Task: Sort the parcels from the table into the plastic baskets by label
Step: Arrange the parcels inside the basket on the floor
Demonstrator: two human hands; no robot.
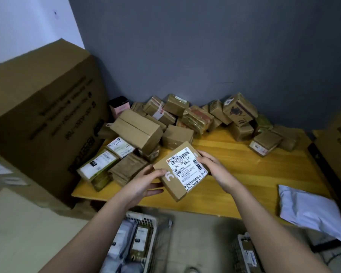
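Observation:
I hold a flat brown cardboard parcel point(177, 186) above the front of the wooden table point(244, 154), its white shipping label point(187, 170) facing up. My left hand point(146, 182) grips its left edge, thumb on top. My right hand point(215, 168) grips its right edge, fingers curled over the label's side. A heap of brown parcels point(165, 119) lies along the table's back and left. A white plastic basket point(154, 223) with parcels inside stands on the floor below the table, and a second basket point(240, 245) shows at the bottom right.
A very large cardboard carton point(37, 115) stands at the left against the table. Another carton point(337, 138) rises at the right edge. A white poly mailer bag point(309, 211) lies on the table's front right corner. A grey wall is behind.

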